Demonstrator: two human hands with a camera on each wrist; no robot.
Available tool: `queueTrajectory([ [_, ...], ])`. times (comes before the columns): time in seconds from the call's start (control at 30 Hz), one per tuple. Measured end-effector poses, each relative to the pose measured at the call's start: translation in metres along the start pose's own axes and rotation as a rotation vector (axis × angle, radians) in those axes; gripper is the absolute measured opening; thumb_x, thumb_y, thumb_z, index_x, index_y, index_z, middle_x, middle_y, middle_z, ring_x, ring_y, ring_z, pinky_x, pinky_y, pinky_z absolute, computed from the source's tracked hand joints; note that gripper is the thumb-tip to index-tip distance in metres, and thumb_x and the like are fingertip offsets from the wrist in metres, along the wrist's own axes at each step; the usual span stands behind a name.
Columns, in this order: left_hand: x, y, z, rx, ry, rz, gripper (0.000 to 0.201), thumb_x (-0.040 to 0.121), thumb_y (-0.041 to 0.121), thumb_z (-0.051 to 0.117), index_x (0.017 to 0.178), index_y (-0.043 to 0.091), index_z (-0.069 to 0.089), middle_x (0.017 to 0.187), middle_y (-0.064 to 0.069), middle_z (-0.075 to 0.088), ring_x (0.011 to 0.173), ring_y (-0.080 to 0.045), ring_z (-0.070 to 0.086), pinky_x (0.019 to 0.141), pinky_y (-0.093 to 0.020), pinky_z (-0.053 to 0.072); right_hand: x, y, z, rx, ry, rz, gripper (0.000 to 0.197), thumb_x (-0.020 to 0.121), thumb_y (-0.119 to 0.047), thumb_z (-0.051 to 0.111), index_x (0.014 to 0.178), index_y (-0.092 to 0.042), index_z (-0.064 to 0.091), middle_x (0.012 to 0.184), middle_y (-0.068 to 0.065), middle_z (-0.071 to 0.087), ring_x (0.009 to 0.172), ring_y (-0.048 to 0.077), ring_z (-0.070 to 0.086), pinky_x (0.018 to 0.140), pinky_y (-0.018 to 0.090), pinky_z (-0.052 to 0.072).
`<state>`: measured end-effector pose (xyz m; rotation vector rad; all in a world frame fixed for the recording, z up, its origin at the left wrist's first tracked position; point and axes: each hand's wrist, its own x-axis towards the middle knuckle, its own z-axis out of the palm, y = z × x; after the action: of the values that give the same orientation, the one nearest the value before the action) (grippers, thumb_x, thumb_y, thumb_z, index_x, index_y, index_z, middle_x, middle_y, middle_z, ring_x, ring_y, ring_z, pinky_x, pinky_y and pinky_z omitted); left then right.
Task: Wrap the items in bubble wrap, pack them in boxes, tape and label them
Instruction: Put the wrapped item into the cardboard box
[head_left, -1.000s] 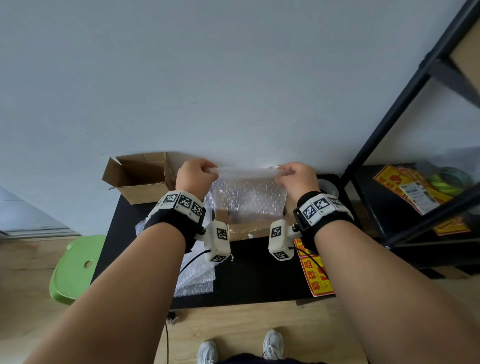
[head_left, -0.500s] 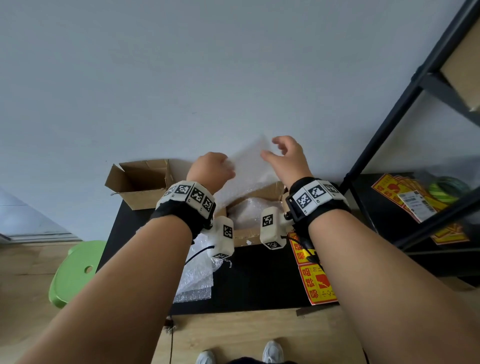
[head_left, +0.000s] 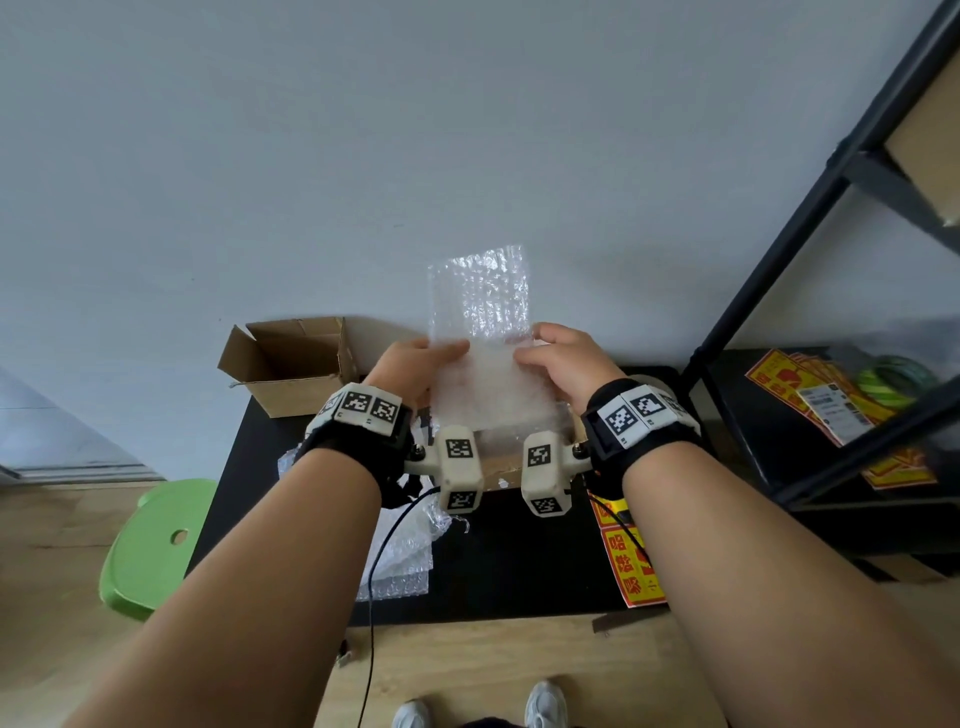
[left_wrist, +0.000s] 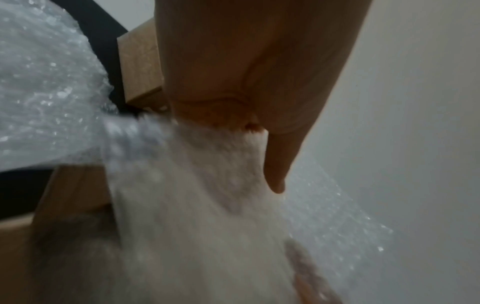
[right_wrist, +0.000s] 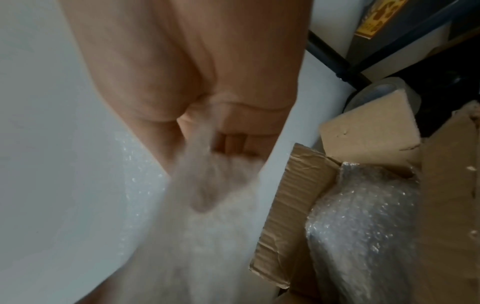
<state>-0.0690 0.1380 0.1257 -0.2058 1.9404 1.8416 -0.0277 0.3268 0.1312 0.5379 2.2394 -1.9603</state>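
A clear bubble wrap sheet stands upright between my hands, its top edge rising in front of the wall. My left hand pinches its left side, thumb on the near face. My right hand pinches its right side, fingers showing through the sheet. Below the hands stands an open cardboard box, mostly hidden in the head view. In the right wrist view a bubble-wrapped item lies inside this box.
A second open box stands at the black table's back left. Loose bubble wrap lies front left, yellow-red labels front right, a tape roll behind the box. A black shelf stands right, a green stool left.
One second ago the sheet hung down from both hands over the box. It has been flipped up and now stands above my hands, which have come closer together.
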Motion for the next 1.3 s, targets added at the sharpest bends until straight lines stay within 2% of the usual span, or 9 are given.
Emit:
queueTrajectory([
  [0.23,-0.005,-0.002,-0.014,0.011,-0.154,-0.045,0.019,0.098,0.011,0.055,0.114,0.004,0.063,0.082,-0.005,0.068,0.063,-0.014,0.067,0.055,-0.023,0.055,-0.002,-0.001,-0.005,0.062,-0.008,0.037,0.023,0.091,-0.013,0.060,0.109,-0.002,0.069,0.100,0.009,0.071,0.090,0.028,0.065,0.072,0.037,0.056],
  [0.4,-0.007,-0.004,-0.017,-0.008,-0.148,-0.056,0.020,0.098,0.005,0.052,0.114,0.005,0.064,0.079,-0.004,0.066,0.054,-0.010,0.063,0.052,-0.020,0.055,-0.007,0.000,-0.004,0.178,-0.021,0.025,0.025,0.091,0.003,0.053,0.111,-0.001,0.067,0.091,0.014,0.063,0.074,0.024,0.063,0.069,0.040,0.056],
  [0.53,-0.007,-0.006,-0.012,-0.060,-0.113,-0.078,0.027,0.100,0.000,0.045,0.121,0.004,0.061,0.099,-0.011,0.067,0.062,-0.013,0.064,0.055,-0.022,0.058,-0.007,0.004,-0.001,0.188,-0.005,0.043,0.022,0.092,0.008,0.049,0.108,0.003,0.064,0.104,0.028,0.058,0.090,0.031,0.055,0.082,0.048,0.054],
  [0.63,-0.009,-0.007,-0.011,-0.131,-0.104,-0.131,0.028,0.102,0.008,0.033,0.103,0.005,0.061,0.090,-0.011,0.064,0.058,-0.016,0.061,0.047,-0.025,0.054,-0.008,0.001,0.001,0.036,-0.012,0.009,0.038,0.090,0.009,0.041,0.089,-0.013,0.071,0.083,0.011,0.059,0.071,0.025,0.052,0.053,0.026,0.049],
  [0.77,-0.012,-0.006,-0.013,-0.209,-0.180,-0.209,0.046,0.100,0.044,0.038,0.100,0.005,0.063,0.077,-0.010,0.065,0.057,-0.022,0.064,0.052,-0.027,0.052,-0.010,0.001,0.001,-0.204,-0.014,-0.043,0.048,0.078,0.005,0.037,0.061,-0.023,0.072,0.055,0.000,0.049,0.055,0.024,0.037,0.052,0.030,0.034],
  [0.87,-0.013,-0.007,-0.009,-0.023,-0.254,-0.203,0.052,0.081,0.042,0.070,0.118,0.006,0.062,0.102,-0.012,0.063,0.083,-0.025,0.063,0.070,-0.033,0.057,-0.010,0.000,0.001,-0.183,-0.015,-0.040,0.045,0.079,0.000,0.038,0.072,-0.024,0.076,0.081,0.000,0.067,0.073,0.030,0.055,0.062,0.035,0.045],
  [0.97,-0.011,-0.009,-0.007,-0.064,-0.240,-0.170,0.037,0.081,0.012,0.072,0.115,0.002,0.062,0.107,-0.015,0.064,0.088,-0.027,0.063,0.069,-0.029,0.057,-0.008,-0.001,-0.004,-0.005,0.029,-0.004,0.033,0.099,-0.014,0.043,0.117,-0.024,0.069,0.117,-0.003,0.061,0.098,0.032,0.063,0.082,0.046,0.054],
  [1.13,-0.005,-0.013,0.002,-0.291,-0.033,-0.071,0.041,0.084,-0.002,0.067,0.123,-0.004,0.055,0.113,-0.019,0.069,0.089,-0.027,0.071,0.065,-0.028,0.058,-0.005,0.009,-0.005,0.307,-0.058,0.162,0.069,0.081,-0.069,0.060,0.121,-0.013,0.052,0.108,0.018,0.070,0.092,0.032,0.072,0.084,0.045,0.059],
  [1.3,-0.004,-0.016,0.016,-0.268,-0.050,-0.068,0.042,0.083,0.000,0.070,0.121,-0.004,0.056,0.114,-0.019,0.069,0.098,-0.030,0.071,0.076,-0.033,0.059,-0.004,0.011,0.000,0.143,-0.080,0.065,0.015,0.086,-0.020,0.075,0.091,-0.013,0.062,0.099,0.010,0.071,0.089,0.024,0.071,0.085,0.037,0.058],
])
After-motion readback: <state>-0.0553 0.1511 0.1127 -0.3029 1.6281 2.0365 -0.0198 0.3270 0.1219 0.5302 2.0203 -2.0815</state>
